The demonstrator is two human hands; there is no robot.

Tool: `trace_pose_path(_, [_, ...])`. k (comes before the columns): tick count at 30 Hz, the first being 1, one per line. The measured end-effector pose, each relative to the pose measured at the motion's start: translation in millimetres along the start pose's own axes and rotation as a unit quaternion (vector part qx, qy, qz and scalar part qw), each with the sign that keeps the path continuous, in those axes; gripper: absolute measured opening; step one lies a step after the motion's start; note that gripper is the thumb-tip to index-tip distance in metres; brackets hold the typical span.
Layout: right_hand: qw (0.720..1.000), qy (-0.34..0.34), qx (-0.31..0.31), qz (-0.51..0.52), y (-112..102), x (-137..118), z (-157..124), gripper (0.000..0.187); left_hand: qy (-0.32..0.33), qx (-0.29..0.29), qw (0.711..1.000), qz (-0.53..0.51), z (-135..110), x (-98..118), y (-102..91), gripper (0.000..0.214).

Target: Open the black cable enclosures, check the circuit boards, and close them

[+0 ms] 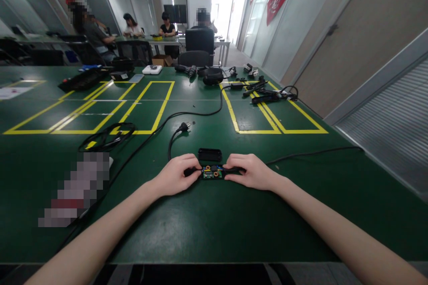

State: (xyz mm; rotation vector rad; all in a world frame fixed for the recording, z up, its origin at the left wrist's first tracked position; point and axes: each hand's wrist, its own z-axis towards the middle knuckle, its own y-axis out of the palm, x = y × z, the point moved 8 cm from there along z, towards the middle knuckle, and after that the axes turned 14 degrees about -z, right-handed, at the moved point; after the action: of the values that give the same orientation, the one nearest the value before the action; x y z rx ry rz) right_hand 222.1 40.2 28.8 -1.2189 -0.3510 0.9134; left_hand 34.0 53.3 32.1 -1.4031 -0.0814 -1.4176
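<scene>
An opened power adapter lies on the green table in front of me, its circuit board with coils and blue and yellow parts exposed. At its left end, my left hand is closed, fingers round the cord where it enters the case. My right hand pinches the opposite end, with a black cord running through the fingers. Just beyond the board rests the black plastic cover, touched by neither hand. A cord with a black plug curves out behind my left hand. The fingertips partly hide the adapter's ends.
A coiled black cable and a blurred-out object lie at left. Farther back are a power drill, several adapters and cords, and a white box. Yellow tape marks the table. Several people sit beyond.
</scene>
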Motion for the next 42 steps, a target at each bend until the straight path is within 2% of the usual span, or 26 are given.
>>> trace_pose_path(4, [0.999,-0.02,0.002,-0.027,1,-3,0,0.021,0.007,-0.009,1.0,0.005,0,1,0.9,0.012])
trace_pose_path(10, [0.999,-0.016,0.018,-0.047,1,-1,2,0.015,0.013,0.012,0.998,0.055,1,1,-2.6,0.013])
trace_pose_path(16, [0.998,-0.032,0.021,-0.053,0,-4,5,0.013,0.032,-0.002,0.996,0.083,1,3,-1.8,0.014])
trace_pose_path(22, [0.997,-0.033,-0.006,-0.068,-1,-5,7,0.013,0.063,-0.036,0.99,0.124,1,9,2.3,0.016])
trace_pose_path(25, [0.991,-0.066,-0.012,-0.117,-4,-12,6,0.012,0.064,-0.049,0.985,0.153,2,9,3.4,0.018])
trace_pose_path(30, [0.969,-0.124,0.001,-0.215,-9,-23,3,0.026,0.061,-0.053,0.982,0.172,3,10,4.5,0.016])
trace_pose_path(33, [0.979,-0.103,0.022,-0.177,-9,-18,4,0.025,0.062,-0.042,0.981,0.179,3,11,4.5,0.012])
trace_pose_path(38, [0.984,-0.02,0.104,-0.142,-12,-5,7,0.023,0.083,-0.001,0.982,0.168,2,17,-2.3,0.016])
trace_pose_path(40, [0.982,0.019,0.106,-0.153,-10,-1,9,0.025,0.092,0.02,0.983,0.158,1,19,-5.6,0.02])
trace_pose_path(42, [0.984,0.044,0.081,-0.152,-3,0,12,0.034,0.096,0.034,0.983,0.153,0,19,-6.0,0.03])
